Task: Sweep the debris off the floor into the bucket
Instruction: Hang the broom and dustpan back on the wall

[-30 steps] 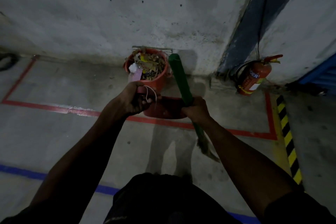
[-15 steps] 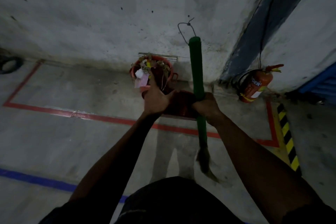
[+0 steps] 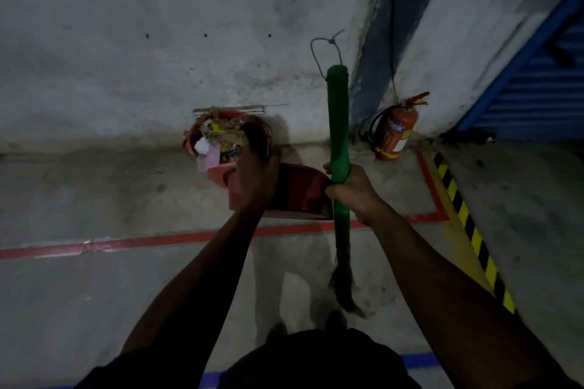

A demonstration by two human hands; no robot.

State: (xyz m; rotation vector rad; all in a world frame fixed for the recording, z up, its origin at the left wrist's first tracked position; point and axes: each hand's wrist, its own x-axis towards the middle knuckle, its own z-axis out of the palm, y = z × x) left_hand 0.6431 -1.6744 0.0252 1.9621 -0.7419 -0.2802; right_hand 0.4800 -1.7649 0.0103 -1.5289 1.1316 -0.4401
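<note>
A red bucket [image 3: 218, 171] stands against the wall, heaped with debris [image 3: 218, 133] of paper and dry scraps. My left hand [image 3: 257, 174] grips a red dustpan [image 3: 300, 194], held just in front of the bucket and to its right, with its far end at the bucket's rim. My right hand [image 3: 350, 189] grips the green handle of a broom [image 3: 337, 123], which stands nearly upright. Its dark bristles [image 3: 343, 290] touch the floor near my feet. The right edge of the dustpan meets my right hand.
A red fire extinguisher [image 3: 395, 133] stands in the corner to the right. Red floor tape [image 3: 126, 243] runs across, yellow-black hazard tape [image 3: 467, 224] runs along the right, and blue tape [image 3: 417, 360] lies near my feet. A blue shutter [image 3: 537, 91] fills the far right.
The broom handle has swung from a lean to nearly upright. My left hand has turned the dustpan and moved it closer to the bucket's rim.
</note>
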